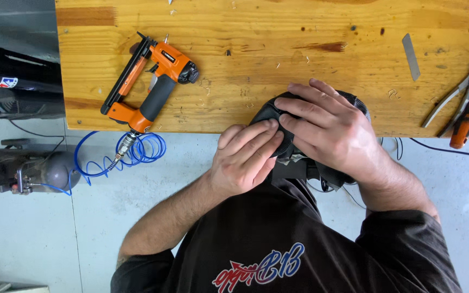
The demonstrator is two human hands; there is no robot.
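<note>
At the table (299, 32) edge, left hand (242, 163) and right hand (329, 127) press flat, fingers spread, on a black pad (270, 111), apparently mid-fitting, stapler (153, 81) lying unused nearby.

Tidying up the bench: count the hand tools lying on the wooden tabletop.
3. An orange and black pneumatic nail gun lies at the table's left; orange-handled pliers and grey metal snips lie at the right edge. More may be hidden beyond the frame.
</note>
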